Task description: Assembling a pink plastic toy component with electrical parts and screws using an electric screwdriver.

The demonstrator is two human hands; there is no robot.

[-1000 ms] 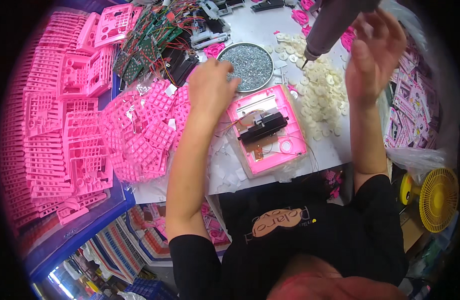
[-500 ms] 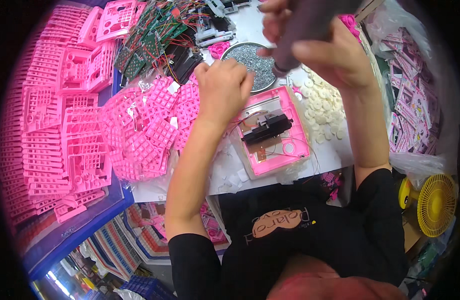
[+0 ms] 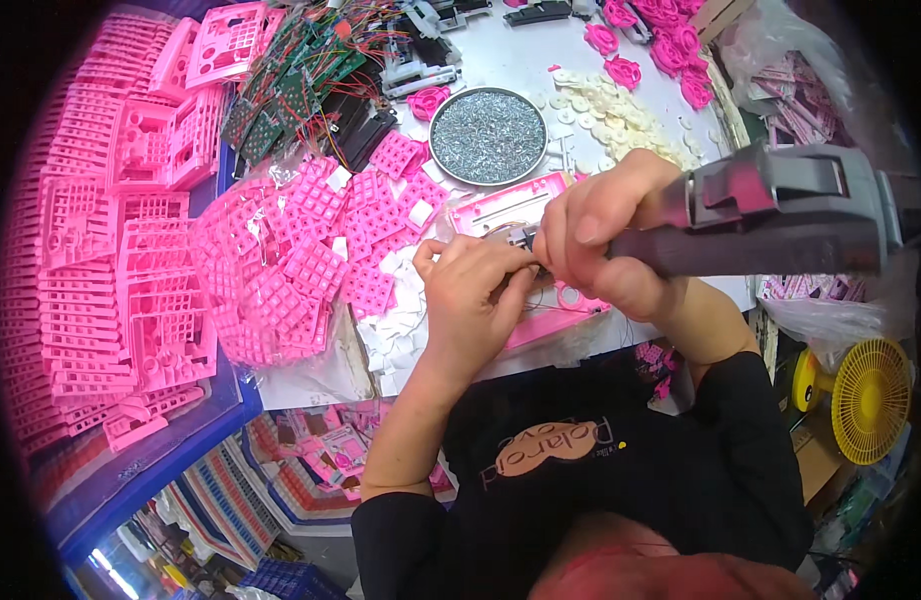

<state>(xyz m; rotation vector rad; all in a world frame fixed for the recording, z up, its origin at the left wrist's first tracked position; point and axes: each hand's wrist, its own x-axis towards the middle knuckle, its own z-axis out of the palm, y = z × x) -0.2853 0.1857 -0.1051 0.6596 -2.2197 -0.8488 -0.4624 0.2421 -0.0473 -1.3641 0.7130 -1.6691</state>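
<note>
My right hand (image 3: 616, 225) is wrapped round a dark grey electric screwdriver (image 3: 771, 225), which lies nearly level with its rear end to the right. Its tip end points left, into the pink plastic casing (image 3: 556, 322) in front of me. My left hand (image 3: 471, 295) is over the casing's left side, its thumb and fingers closed near the screwdriver's tip. What those fingers pinch is hidden. Most of the casing's inside is covered by my hands; thin wires show at its right. Just beyond it stands a round dish (image 3: 437, 140) full of small metal screws.
Pink keypads (image 3: 316, 265) are heaped at the left, beside stacked pink casings (image 3: 81, 290). Green circuit boards with wires (image 3: 291, 95) lie at the back left. White discs (image 3: 621, 120) and pink rosette-shaped parts (image 3: 676, 45) lie back right. A yellow fan (image 3: 871, 400) stands at the right.
The screwdriver has come down from above the screw dish to the casing and turned from upright to nearly level. My left hand has moved from beside the dish down onto the casing.
</note>
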